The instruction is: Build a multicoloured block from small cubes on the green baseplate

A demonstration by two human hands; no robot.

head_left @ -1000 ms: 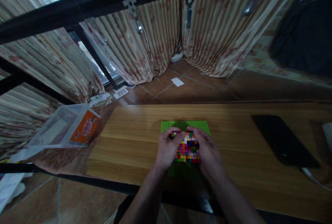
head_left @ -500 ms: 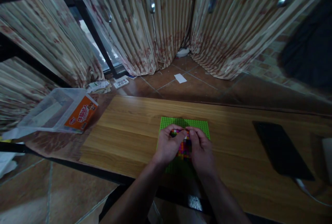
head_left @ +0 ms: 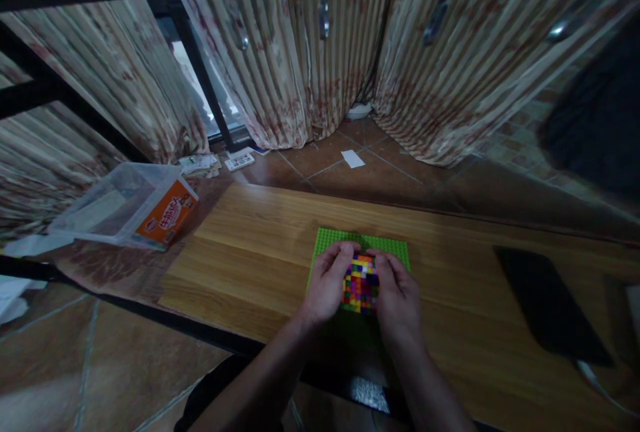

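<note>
A green studded baseplate (head_left: 364, 240) lies on the wooden table. Over its middle is a block of small multicoloured building bricks (head_left: 361, 285), with red, yellow, orange, purple and white pieces showing. My left hand (head_left: 331, 280) grips the block's left side, thumb near the top left corner. On the opposite side my right hand (head_left: 399, 291) has its fingers and thumb closed at the upper right corner. The outer edges of the block are hidden behind my hands, and I cannot tell whether it rests on the baseplate or is held above it.
On the wooden table (head_left: 240, 245), a dark tablet (head_left: 553, 305) with a white cable (head_left: 605, 389) lies at the right. A clear plastic bin (head_left: 107, 209) with an orange label stands at the left. Papers (head_left: 353, 159) lie on the tiled floor beyond, before striped curtains (head_left: 310, 72).
The head view has shifted slightly. My hands have moved apart, with the left thumb drawn back from the middle, so more of the multicoloured bricks shows between them.
</note>
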